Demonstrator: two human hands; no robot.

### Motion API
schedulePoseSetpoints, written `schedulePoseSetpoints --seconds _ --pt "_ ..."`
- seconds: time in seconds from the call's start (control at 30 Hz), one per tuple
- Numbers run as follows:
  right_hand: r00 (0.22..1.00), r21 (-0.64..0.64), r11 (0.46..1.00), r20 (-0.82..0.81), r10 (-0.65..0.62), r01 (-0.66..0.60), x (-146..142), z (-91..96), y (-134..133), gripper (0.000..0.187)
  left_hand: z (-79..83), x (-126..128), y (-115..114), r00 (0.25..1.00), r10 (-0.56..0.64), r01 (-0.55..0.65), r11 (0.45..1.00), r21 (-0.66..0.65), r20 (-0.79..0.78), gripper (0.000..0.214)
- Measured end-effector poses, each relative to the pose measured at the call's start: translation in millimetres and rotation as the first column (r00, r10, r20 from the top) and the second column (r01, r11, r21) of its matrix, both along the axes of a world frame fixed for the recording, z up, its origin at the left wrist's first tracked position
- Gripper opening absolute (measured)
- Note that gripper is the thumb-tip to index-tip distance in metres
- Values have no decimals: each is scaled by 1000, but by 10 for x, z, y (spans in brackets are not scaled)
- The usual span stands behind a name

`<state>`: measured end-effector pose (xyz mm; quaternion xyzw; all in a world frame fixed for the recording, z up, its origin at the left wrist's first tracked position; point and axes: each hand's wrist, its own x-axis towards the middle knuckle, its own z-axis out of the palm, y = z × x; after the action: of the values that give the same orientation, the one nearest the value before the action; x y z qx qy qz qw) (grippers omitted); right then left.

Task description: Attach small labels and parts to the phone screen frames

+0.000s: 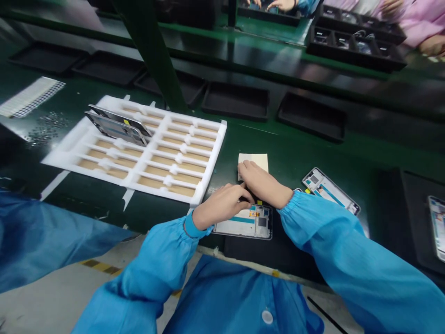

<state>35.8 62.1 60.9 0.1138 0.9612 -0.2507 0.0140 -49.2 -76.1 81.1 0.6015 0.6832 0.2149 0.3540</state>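
A phone frame [243,221] lies flat at the table's front edge, silver inside with a blue strip and a small yellow tab. My left hand [222,203] is over its upper left part, fingers bent and thumb close to the index finger; whatever is between them is hidden. Just above, my right hand [260,184] reaches across with curled fingers at the left side of a cream paper pad [261,161]. Its fingertips are partly hidden, so I cannot make out what they pinch. The two hands nearly touch.
A white foam rack [174,153] holds two upright phone frames [120,125] on the left. Another phone frame [330,190] lies by my right sleeve. Black trays [236,99] line the back, beside a slanting green post [153,51]. A co-worker's blue sleeve [52,241] is at left.
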Motion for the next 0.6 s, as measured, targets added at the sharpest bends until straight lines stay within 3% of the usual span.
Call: schedulePoseSetpoints --seconds 0.1,0.23,0.37,0.43,0.5,0.6 --pt "996 -168 986 -84 -38 24 54 -47 148 12 33 6 -5 999 0 -1 1000 -23 -41 19" --pt "968 -379 919 -170 -187 112 52 -60 248 12 5 15 -11 999 19 -20 1000 -17 -34 19" --pt "857 -643 746 -274 -436 174 113 93 230 14 -62 31 -64 994 108 -108 993 46 22 17" --pt "787 -697 699 -336 -518 162 247 248 166 20 -48 60 -127 990 140 -140 984 114 8 17" --pt "759 -637 752 -401 -514 173 448 425 58 19 11 114 -211 986 168 -159 966 206 -24 17" --pt "788 -392 898 -480 -385 200 789 642 -148 9 132 236 -342 974 207 -159 915 370 -93 19"
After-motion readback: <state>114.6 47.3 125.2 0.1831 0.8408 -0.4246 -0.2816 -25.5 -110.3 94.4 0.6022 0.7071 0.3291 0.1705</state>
